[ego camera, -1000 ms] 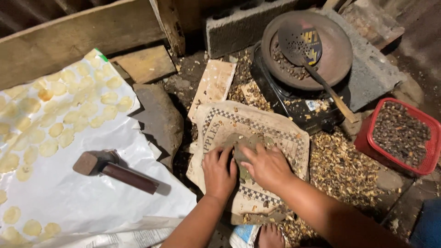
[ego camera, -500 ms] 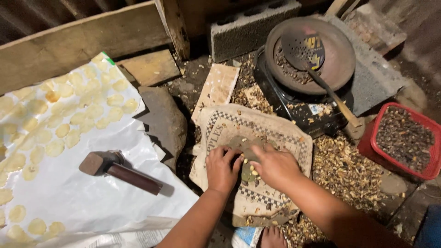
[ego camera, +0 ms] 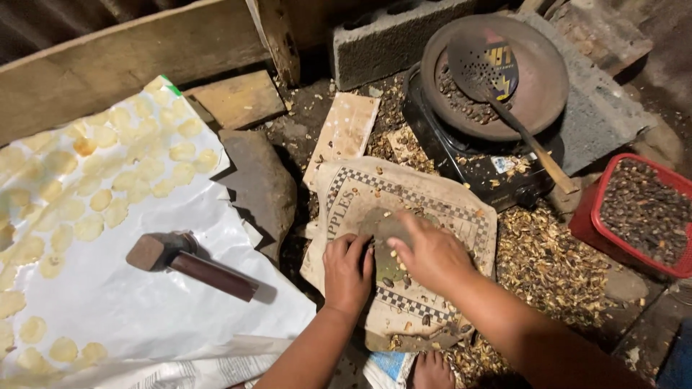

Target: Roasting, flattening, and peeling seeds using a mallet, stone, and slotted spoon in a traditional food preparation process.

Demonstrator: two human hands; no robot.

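Hands, left and right, grip flat stone; mallet lies well apart

Both forearms come in from the bottom edge, angled up and toward each other. The left hand is palm down, fingers curled forward and pressing flat. The right hand sits just beside it, palm down too, knuckles raised, fingers bent inward toward the left hand.

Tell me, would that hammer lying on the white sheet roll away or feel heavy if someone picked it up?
The hammer probably feels head-heavy: its blocky head looks thick beside the slim dark handle. It likely would not roll, since the head looks flat-sided. Pushed, it might slide easily, as the white sheet looks smooth.
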